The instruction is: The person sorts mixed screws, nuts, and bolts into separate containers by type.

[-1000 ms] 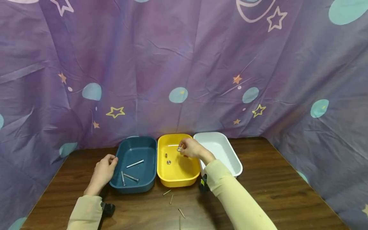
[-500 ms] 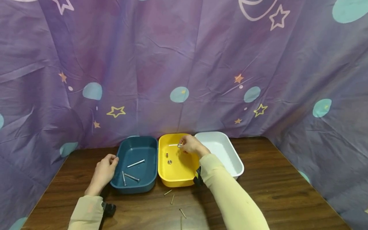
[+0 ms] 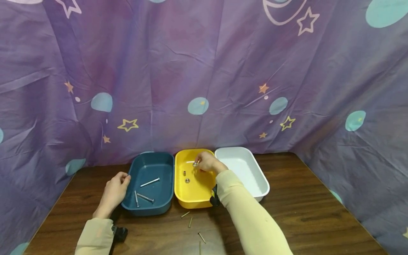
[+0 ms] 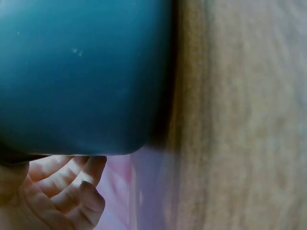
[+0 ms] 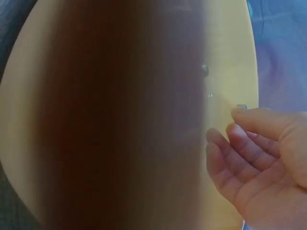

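Just now, in the head view, the right hand point(image 3: 207, 163) has shifted slightly left over the yellow tray point(image 3: 192, 204), pinching a nut point(image 3: 194, 164) nearer two loose nuts point(image 3: 187, 180), seemingly not yet released. The left wrist view shows the left hand's point(image 4: 55, 196) fingers curled at the blue tray's point(image 4: 76, 91) rim, grip unclear. The right wrist view puts the pinched nut at the thumb's tip, other fingers loosely bent.

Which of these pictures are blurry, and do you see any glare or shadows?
Head view: mostly clear, with a glare streak inside the yellow tray and a dark shadow on the table beside the right sleeve; left wrist view: the blue tray and the table's grain look soft; right wrist view: a broad dark band, too blurred to name, fills much of the picture.
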`<state>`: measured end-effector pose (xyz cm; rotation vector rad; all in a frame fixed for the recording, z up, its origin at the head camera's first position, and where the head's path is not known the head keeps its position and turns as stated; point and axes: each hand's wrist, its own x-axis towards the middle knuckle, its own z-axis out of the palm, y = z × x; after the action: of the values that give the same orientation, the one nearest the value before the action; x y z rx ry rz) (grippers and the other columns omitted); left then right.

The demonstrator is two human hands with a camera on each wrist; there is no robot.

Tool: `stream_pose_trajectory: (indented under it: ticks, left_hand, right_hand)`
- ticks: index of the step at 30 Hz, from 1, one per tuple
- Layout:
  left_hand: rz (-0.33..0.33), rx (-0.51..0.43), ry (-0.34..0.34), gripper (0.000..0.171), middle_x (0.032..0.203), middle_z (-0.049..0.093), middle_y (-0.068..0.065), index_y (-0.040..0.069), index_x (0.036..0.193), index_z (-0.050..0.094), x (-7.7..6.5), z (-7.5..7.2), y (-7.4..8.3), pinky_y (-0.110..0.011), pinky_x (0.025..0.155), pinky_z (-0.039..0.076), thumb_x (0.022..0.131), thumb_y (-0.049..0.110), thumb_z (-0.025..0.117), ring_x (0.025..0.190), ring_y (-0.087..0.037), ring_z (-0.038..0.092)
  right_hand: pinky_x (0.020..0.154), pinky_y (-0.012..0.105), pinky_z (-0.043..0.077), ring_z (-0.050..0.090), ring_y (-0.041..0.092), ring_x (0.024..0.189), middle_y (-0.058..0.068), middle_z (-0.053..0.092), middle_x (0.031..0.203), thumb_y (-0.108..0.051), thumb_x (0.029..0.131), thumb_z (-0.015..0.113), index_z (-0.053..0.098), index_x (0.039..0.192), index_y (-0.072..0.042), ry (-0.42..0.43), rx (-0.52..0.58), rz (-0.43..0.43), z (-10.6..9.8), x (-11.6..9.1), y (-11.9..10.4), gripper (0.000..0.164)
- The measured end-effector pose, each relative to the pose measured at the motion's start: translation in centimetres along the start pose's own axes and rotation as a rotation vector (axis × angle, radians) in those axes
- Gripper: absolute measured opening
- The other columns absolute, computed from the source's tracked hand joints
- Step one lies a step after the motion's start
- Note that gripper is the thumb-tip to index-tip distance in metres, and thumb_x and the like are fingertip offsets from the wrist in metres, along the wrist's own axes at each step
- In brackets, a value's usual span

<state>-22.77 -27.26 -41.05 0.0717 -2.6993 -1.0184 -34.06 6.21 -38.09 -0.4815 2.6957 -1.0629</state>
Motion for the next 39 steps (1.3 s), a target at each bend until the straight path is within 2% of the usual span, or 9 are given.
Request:
stream_pose_trajectory:
  ticks: [2, 6, 10, 16, 22, 27, 29, 35, 39]
  left_hand:
    - [0.003, 0.001, 0.003, 0.025, 0.089, 0.062, -0.014, -0.004, 0.112, 0.058, 0.0, 0.0, 0.0, -0.042, 0.069, 0.042, 0.101, 0.018, 0.05, 0.08, -0.031, 0.057]
    - [0.005, 0.0, 0.002, 0.025, 0.089, 0.062, -0.013, -0.004, 0.112, 0.058, 0.1, 0.0, 0.0, -0.042, 0.069, 0.042, 0.101, 0.018, 0.05, 0.08, -0.03, 0.057]
    - [0.006, -0.004, 0.0, 0.026, 0.088, 0.061, -0.014, -0.005, 0.112, 0.058, 0.0, -0.1, 0.1, -0.043, 0.07, 0.042, 0.102, 0.018, 0.05, 0.08, -0.031, 0.057]
    - [0.009, -0.002, -0.001, 0.026, 0.089, 0.062, -0.014, -0.004, 0.112, 0.058, 0.0, -0.1, 0.2, -0.044, 0.07, 0.042, 0.102, 0.019, 0.05, 0.08, -0.031, 0.057]
    - [0.022, -0.005, 0.01, 0.027, 0.091, 0.064, -0.016, -0.005, 0.112, 0.058, 0.0, 0.0, -0.1, -0.048, 0.072, 0.044, 0.102, 0.018, 0.05, 0.083, -0.034, 0.059]
    - [0.035, -0.007, 0.016, 0.028, 0.092, 0.064, -0.017, -0.005, 0.113, 0.058, 0.1, 0.1, -0.2, -0.047, 0.072, 0.044, 0.102, 0.019, 0.048, 0.083, -0.034, 0.06]
    - [0.036, -0.004, 0.022, 0.028, 0.092, 0.064, -0.017, -0.005, 0.113, 0.058, 0.1, 0.0, -0.3, -0.046, 0.072, 0.044, 0.102, 0.019, 0.049, 0.083, -0.033, 0.06]
    - [0.035, -0.003, 0.022, 0.027, 0.093, 0.064, -0.017, -0.004, 0.113, 0.058, 0.1, 0.0, -0.2, -0.047, 0.073, 0.044, 0.102, 0.018, 0.049, 0.083, -0.033, 0.06]
    - [0.023, -0.01, 0.003, 0.028, 0.093, 0.064, -0.017, -0.005, 0.114, 0.058, 0.0, -0.1, 0.0, -0.049, 0.073, 0.044, 0.102, 0.019, 0.05, 0.083, -0.033, 0.06]
  right_hand:
    - [0.054, 0.027, 0.05, 0.059, 0.015, 0.054, 0.008, 0.062, 0.068, -0.005, 0.083, 0.075, 0.06, 0.095, 0.002, -0.041, -0.001, -0.007, 0.0, 0.3, 0.4, 0.02]
    - [0.062, 0.031, 0.052, 0.063, 0.021, 0.063, 0.01, 0.063, 0.081, -0.016, 0.085, 0.077, 0.057, 0.108, 0.0, -0.09, -0.018, 0.026, -0.1, 0.4, 0.5, 0.035]
    - [0.066, 0.03, 0.05, 0.065, 0.027, 0.077, 0.012, 0.064, 0.095, -0.019, 0.088, 0.075, 0.057, 0.117, 0.001, -0.073, -0.032, 0.044, -0.2, -0.4, -0.1, 0.04]
    - [0.063, 0.026, 0.048, 0.065, 0.03, 0.083, 0.012, 0.063, 0.099, -0.018, 0.089, 0.073, 0.058, 0.119, 0.002, -0.07, -0.064, 0.02, -0.5, -1.4, -0.6, 0.039]
    - [0.067, 0.028, 0.049, 0.063, 0.026, 0.086, 0.013, 0.065, 0.103, -0.016, 0.091, 0.07, 0.062, 0.117, 0.001, -0.055, -0.069, -0.063, -1.1, -2.0, -1.1, 0.032]
    - [0.065, 0.029, 0.05, 0.064, 0.034, 0.088, 0.012, 0.066, 0.1, -0.013, 0.092, 0.067, 0.062, 0.115, 0.004, -0.047, 0.011, -0.134, -1.7, -3.0, -1.2, 0.029]
    - [0.067, 0.03, 0.05, 0.063, 0.032, 0.088, 0.011, 0.066, 0.099, -0.013, 0.093, 0.067, 0.063, 0.113, 0.003, -0.035, 0.023, -0.167, -1.9, -3.3, -1.2, 0.026]
    - [0.087, 0.037, 0.047, 0.061, 0.024, 0.099, 0.009, 0.066, 0.103, -0.016, 0.093, 0.066, 0.065, 0.109, -0.002, 0.039, -0.086, -0.285, -2.2, -4.8, -0.8, 0.022]
    - [0.087, 0.04, 0.048, 0.062, 0.027, 0.101, 0.013, 0.066, 0.108, -0.017, 0.094, 0.065, 0.064, 0.109, -0.002, 0.072, -0.07, -0.309, -2.3, -6.2, -0.2, 0.022]
